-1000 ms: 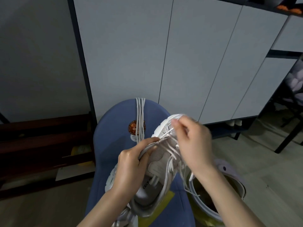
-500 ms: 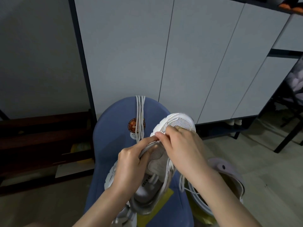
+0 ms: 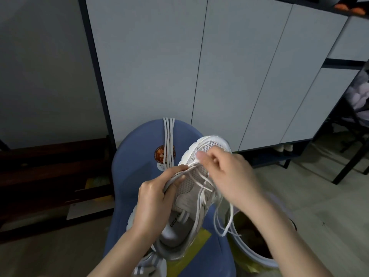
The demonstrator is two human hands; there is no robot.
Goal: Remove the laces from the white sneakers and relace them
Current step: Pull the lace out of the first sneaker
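Sneaker: white mesh-toed lace-up sneaker point(image 3: 191, 188), toe pointing away, held above a blue rounded chair seat point(image 3: 135, 170).
Lace: white cord lace point(image 3: 201, 182) partly threaded, loose end dangling right.
Left hand point(image 3: 153, 198): fingers grip the sneaker's side, thumb pinching lace.
Right hand point(image 3: 229, 174): fingers pinch the lace near the toe.

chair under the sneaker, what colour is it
Blue. The chair shows best in the head view, the only one, with a round orange sticker on its seat.

Both forearms reached forward, bare; the left hand point(image 3: 153, 198) was curled, thumb and forefinger pinched together at the tips; the right hand point(image 3: 229, 174) was curled too, its thumb raised, fingers bent downward.
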